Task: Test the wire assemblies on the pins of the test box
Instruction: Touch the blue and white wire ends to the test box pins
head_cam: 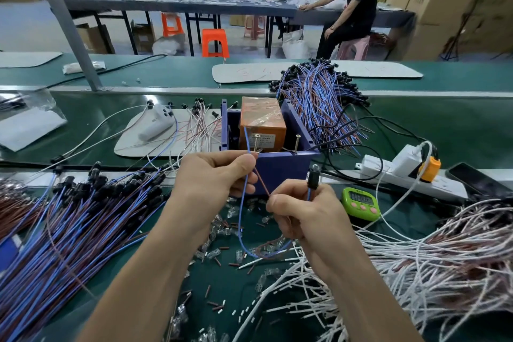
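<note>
The left hand (213, 178) pinches the two leads of a wire assembly (240, 216) between thumb and forefinger, just at the near edge of the test box (280, 172); the right hand (302, 211), below and to its right, is curled round the same assembly, holding its black end piece (311, 180) upright above the fist and nipping the brown lead (262, 183) at the fingertips; the brown lead runs taut between the two hands, while the blue lead hangs in a slack loop beneath them and its free end rises past the left fingers in front of the orange block (262, 119) that sits inside the box; two screw-like pins (297, 143) stand at the box's front wall, and whether either lead touches one cannot be told; the box stands on the green mat (458, 125), just beyond the hands; a heap of blue and brown assemblies (69, 216) lies to the left, a second heap (319, 91) behind the box, and a tangle of white wires (416, 258) to the right; small clear plastic bits (215, 253) are scattered under the hands; a green timer (361, 203) sits near the right hand, a white power strip (402, 175) beyond it.
</note>
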A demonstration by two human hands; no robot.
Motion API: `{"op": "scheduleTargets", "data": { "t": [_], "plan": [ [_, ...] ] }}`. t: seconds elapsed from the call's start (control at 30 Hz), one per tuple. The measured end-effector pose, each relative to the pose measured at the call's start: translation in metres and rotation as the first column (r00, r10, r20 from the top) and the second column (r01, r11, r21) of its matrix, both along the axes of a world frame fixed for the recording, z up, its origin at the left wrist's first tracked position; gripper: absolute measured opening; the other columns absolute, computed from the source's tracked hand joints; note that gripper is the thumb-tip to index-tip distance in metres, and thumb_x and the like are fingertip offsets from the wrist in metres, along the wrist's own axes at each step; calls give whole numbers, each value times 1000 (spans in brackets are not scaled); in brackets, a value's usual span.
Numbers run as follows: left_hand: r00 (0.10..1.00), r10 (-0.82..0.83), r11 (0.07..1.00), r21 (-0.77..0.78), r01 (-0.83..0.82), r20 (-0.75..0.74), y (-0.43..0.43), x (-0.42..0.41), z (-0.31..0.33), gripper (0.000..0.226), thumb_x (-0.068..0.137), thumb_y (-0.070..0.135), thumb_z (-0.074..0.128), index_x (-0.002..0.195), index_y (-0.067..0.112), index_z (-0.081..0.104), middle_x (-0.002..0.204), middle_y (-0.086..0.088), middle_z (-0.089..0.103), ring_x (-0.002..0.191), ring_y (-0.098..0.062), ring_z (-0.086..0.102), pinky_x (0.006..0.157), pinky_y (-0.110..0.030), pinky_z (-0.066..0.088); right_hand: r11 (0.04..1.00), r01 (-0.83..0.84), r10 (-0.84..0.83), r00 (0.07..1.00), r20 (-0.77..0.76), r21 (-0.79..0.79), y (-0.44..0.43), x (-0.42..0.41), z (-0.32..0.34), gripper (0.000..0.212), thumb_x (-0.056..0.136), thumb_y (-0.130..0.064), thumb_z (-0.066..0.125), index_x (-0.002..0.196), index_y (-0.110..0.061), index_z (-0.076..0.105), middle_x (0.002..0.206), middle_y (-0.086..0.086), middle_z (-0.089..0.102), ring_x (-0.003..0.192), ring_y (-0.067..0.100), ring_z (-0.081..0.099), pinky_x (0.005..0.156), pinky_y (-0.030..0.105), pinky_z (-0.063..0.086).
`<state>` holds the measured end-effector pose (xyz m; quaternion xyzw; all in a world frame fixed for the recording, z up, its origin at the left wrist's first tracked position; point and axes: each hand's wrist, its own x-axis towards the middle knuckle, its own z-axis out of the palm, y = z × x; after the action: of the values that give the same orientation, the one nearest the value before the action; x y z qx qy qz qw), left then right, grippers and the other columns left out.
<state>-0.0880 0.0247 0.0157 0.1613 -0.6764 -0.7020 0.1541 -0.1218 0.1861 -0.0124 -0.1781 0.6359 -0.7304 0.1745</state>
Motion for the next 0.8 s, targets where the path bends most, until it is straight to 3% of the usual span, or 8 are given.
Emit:
{"op": "scheduleTargets", "data": {
  "t": [0.17,0.37,0.43,0.53,0.8],
  "plan": [
    [998,-37,999,10,37,54,-5,-1,-2,23,91,10,73,69,13,80,68,-12,75,53,-18,69,54,-22,57,1000,3,-3,1000,6,2,2,-1,0,34,83,9,67,58,-14,67,50,5,44,44,13,38,44,19,30],
    [972,227,972,-77,-222,60,-3,-11,-19,16,94,13,72,80,17,77,62,-4,74,50,-14,67,56,-25,58,997,73,-72,994,88,-14,5,-4,-1,36,86,8,65,61,-17,68,51,6,47,45,14,39,46,23,28],
    [975,197,967,-182,-176,106,1,-12,-25,16,93,16,73,80,24,77,62,-1,74,51,-13,68,62,-31,60,987,154,-143,973,180,-49,6,-7,-2,37,89,5,65,61,-19,68,48,3,49,45,14,41,49,27,30],
    [970,193,954,-257,-151,146,8,-12,-28,15,91,25,76,76,28,76,61,4,74,51,-11,71,60,-29,59,965,246,-214,938,273,-88,5,-10,-4,41,92,2,64,59,-21,69,50,3,53,46,13,44,48,25,33],
    [966,231,935,-301,-188,115,8,-10,-28,24,88,29,80,64,25,77,60,6,73,53,-11,72,60,-28,56,957,270,-227,925,305,-109,4,-10,-5,44,94,1,63,57,-23,71,54,5,56,47,12,46,49,24,35]
  ]
}}
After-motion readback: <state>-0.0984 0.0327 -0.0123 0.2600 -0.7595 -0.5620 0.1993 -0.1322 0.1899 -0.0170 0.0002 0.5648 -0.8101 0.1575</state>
